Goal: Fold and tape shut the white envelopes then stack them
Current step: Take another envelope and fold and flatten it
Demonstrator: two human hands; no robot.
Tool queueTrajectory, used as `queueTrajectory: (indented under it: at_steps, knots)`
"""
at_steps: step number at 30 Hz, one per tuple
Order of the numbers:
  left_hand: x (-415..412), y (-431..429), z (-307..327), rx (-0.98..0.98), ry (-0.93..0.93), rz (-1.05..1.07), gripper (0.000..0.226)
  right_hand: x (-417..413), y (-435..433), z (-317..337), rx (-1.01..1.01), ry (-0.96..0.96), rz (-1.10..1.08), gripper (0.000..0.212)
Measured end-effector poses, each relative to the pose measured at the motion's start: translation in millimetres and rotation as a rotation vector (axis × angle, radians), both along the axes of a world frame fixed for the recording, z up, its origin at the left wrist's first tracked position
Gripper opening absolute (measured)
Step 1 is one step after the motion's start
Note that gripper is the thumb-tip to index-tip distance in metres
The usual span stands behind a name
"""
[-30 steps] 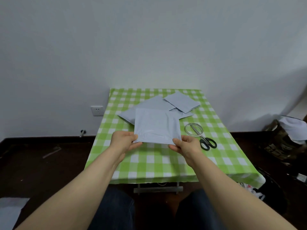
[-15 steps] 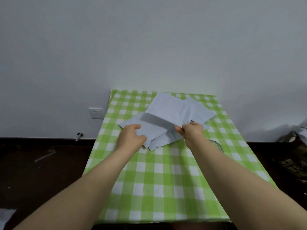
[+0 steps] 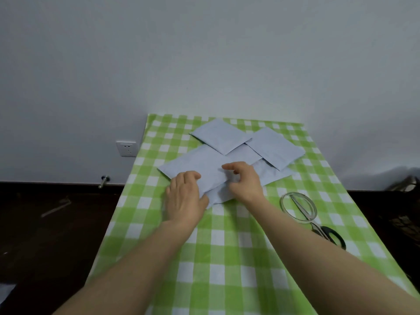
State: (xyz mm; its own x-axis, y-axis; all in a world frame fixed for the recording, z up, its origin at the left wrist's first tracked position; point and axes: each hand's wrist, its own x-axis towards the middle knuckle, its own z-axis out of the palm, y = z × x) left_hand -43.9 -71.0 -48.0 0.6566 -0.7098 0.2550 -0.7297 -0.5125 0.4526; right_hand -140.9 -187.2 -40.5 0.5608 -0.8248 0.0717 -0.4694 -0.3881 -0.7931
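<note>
Several white envelopes lie in a loose pile at the far end of the green checked table [image 3: 227,258]. Two smaller folded envelopes sit at the back, one in the middle [image 3: 220,137] and one to the right [image 3: 275,147]. A large flat envelope [image 3: 193,165] lies on top of the near pile. My left hand [image 3: 184,198] grips its near edge, fingers on top and thumb at the edge. My right hand [image 3: 244,181] hovers over the same envelope with curled fingers; whether it pinches the paper is unclear.
A clear tape roll [image 3: 298,206] lies right of the hands, with black-handled scissors [image 3: 322,230] lying through it and pointing away. A wall stands right behind the table, with a socket [image 3: 126,148] at the left. Dark floor surrounds the table.
The folded envelope I held in both hands now lies at the back of the table. Both hands have come back to the large flat envelope on the pile.
</note>
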Motion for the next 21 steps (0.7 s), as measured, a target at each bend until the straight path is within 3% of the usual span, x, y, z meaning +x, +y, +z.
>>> queueTrajectory:
  at_steps: [2,4,8,13,21]
  knots:
    - [-1.2,2.1,3.4,-0.061,0.015,-0.015,0.034,-4.7,6.3,-6.1,-0.147,0.107,0.139,0.056]
    - [-3.6,5.9,10.4,-0.122,0.021,-0.028,0.031,-5.0,12.0,-6.8,-0.233,0.187,0.155,0.050]
    - [-7.0,16.5,25.8,-0.306,-0.026,-0.081,0.027,-3.0,24.5,10.6,-0.239,0.065,0.034,0.025]
    - [-9.5,39.6,46.7,-0.353,0.072,-0.137,0.023,-14.0,43.5,34.5,-0.274,0.018,0.054,0.025]
    - [-23.2,102.8,46.6,-0.408,0.102,-0.258,0.016,-60.2,68.5,37.9,-0.368,0.349,0.030,0.025]
